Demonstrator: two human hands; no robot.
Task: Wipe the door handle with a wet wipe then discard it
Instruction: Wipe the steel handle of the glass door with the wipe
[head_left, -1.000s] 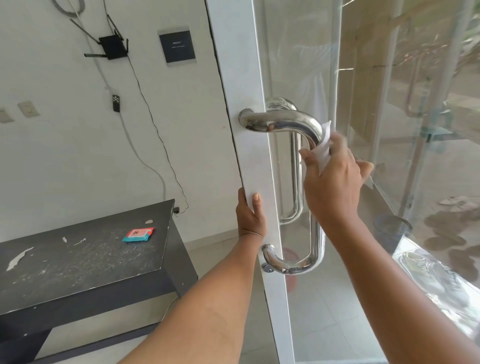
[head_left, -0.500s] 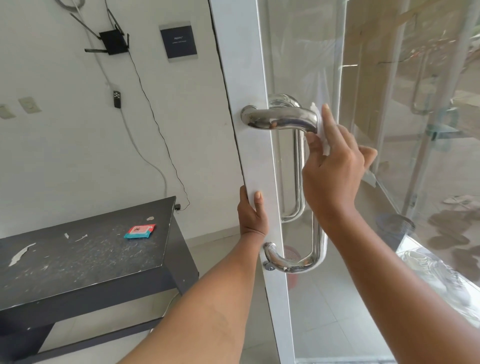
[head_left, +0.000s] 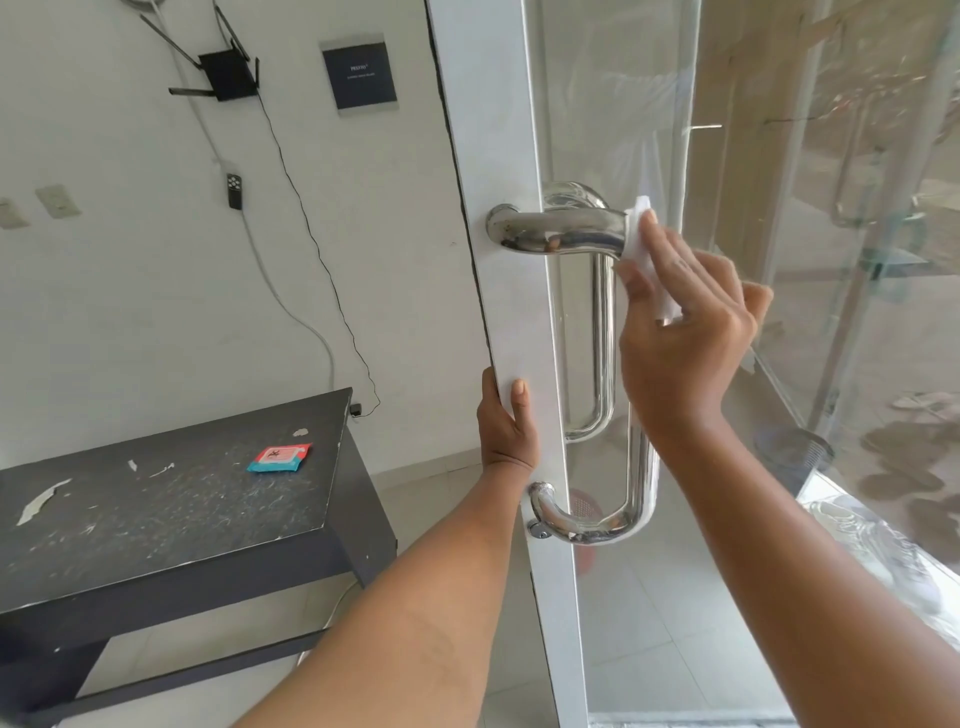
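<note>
Beat-up dark table (head_left: 171, 525) sits by the white wall, paint chipped all over, with a small teal and red packet (head_left: 279, 458) lying near its far edge. Up on the wall there's a black router (head_left: 226, 76), a dark plaque (head_left: 359, 73) and a little remote (head_left: 234, 190).

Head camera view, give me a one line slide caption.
Right hand presses wet wipe on door handle; left hand steadies door edge.

Your handle (head_left: 563, 236) is polished metal, mirror-bright and smooth. The wipe (head_left: 640, 249) looks soft, white and matt. Your door (head_left: 498, 208) has a smooth white painted frame around clear glass. The bench (head_left: 171, 514) is matt black, scratched and chipped. A glossy plastic packet (head_left: 279, 458) lies on it.
</note>
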